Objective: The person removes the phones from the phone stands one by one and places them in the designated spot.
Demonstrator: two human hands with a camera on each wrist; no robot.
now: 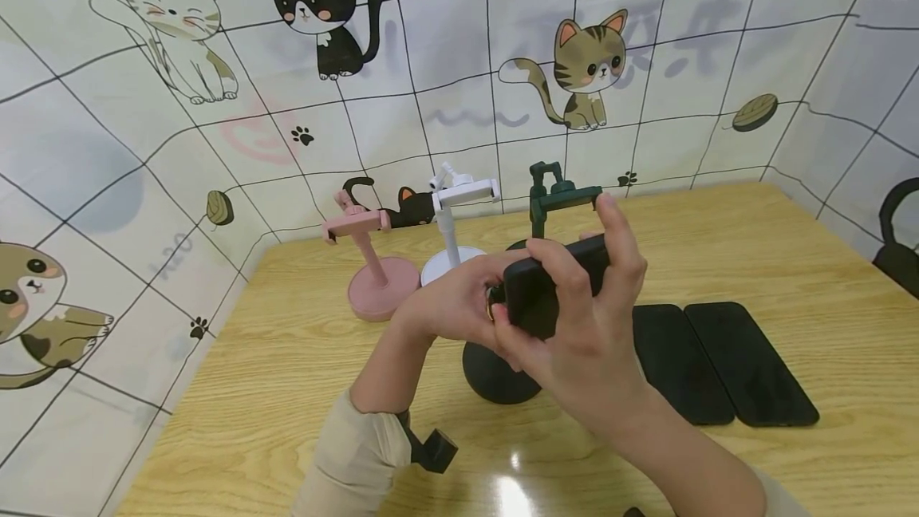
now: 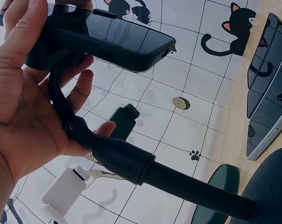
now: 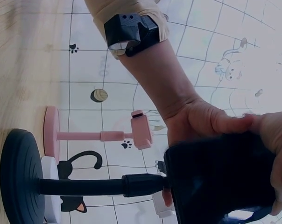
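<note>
A black phone [image 1: 534, 305] sits tilted at the clamp of a black phone stand, whose round base [image 1: 498, 377] rests on the table. My right hand [image 1: 592, 333] grips the phone by its edges, thumb on the near side and fingers on the far side. With curled fingers, my left hand [image 2: 31, 107] holds the clamp head of the stand from behind; the stand's pole [image 2: 197, 189] slants down to the base in the left wrist view. In the right wrist view the phone [image 3: 220, 172] hides most of the clamp and some left fingers.
Pink [image 1: 384, 286], white [image 1: 463, 198] and dark green [image 1: 567, 198] phone stands stand along the table's back. Two dark phones [image 1: 682, 361] [image 1: 750, 361] lie side by side at the right. A cat-print cloth [image 1: 445, 46] hangs behind the wooden table [image 1: 287, 389].
</note>
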